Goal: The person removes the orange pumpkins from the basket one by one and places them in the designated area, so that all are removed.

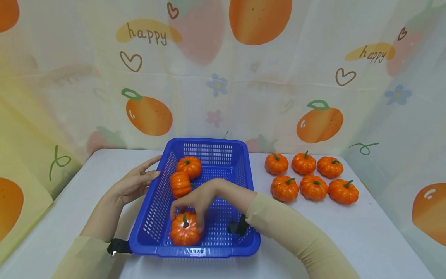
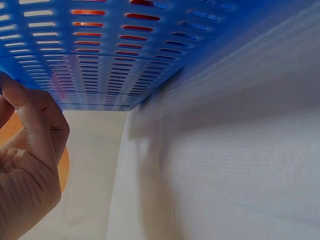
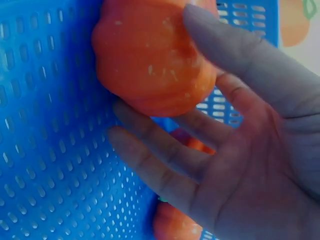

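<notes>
My right hand (image 1: 196, 199) reaches into a blue plastic basket (image 1: 249, 217) and holds an orange pumpkin (image 1: 185, 232) with a green stem near its front left corner. In the right wrist view, the thumb lies on one side of that pumpkin (image 3: 155, 60) and the fingers on the other. Two more pumpkins sit in the basket behind it: one (image 1: 180, 185) tipped on its side, the other (image 1: 189, 166) upright. At the basket's left rim, my left hand (image 1: 134, 184) touches the outside with its fingertips, as the left wrist view (image 2: 32, 135) also shows.
Right of the basket, several orange pumpkins (image 1: 313, 187) stand in two rows on the white table (image 1: 379, 248). A printed cloth (image 1: 223, 97) with fruit drawings hangs behind the table. Dark straps (image 1: 118, 246) circle the wrists.
</notes>
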The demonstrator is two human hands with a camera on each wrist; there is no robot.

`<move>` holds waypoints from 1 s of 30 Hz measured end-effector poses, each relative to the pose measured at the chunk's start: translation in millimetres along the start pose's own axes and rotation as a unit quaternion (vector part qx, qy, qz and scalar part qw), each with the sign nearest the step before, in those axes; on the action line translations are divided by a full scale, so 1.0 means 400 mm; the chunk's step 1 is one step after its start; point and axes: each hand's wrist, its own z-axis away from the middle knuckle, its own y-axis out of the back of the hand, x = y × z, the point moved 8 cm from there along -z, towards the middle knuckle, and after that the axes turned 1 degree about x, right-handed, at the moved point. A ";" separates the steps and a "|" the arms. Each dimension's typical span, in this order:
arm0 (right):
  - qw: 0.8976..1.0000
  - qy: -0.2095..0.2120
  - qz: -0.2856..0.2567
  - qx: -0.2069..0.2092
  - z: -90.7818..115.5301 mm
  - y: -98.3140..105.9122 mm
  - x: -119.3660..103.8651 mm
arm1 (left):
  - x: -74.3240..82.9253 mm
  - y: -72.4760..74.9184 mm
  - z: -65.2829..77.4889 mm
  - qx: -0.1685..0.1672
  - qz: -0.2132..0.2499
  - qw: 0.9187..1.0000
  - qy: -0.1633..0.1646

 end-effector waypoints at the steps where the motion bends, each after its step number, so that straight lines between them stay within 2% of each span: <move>1: 1.000 -0.007 0.003 0.004 -0.001 -0.001 0.000 | 0.000 0.000 0.000 0.000 0.000 1.000 0.000; 9: 0.999 -0.019 0.023 0.026 0.000 0.003 -0.006 | -0.001 -0.002 0.001 0.002 -0.005 1.000 0.003; 14: 1.000 -0.008 0.012 0.017 0.005 0.007 -0.011 | 0.001 -0.002 0.001 0.002 -0.007 1.000 0.002; 21: 0.999 0.013 -0.004 0.032 0.021 0.023 -0.019 | 0.002 -0.002 0.001 0.005 -0.007 1.000 0.004; 25: 0.998 0.039 -0.037 0.038 0.041 0.031 -0.036 | 0.001 -0.002 0.000 0.005 -0.004 1.000 0.006; 30: 0.993 0.085 -0.055 0.061 0.070 0.048 -0.061 | -0.002 0.001 0.001 0.011 -0.011 1.000 0.012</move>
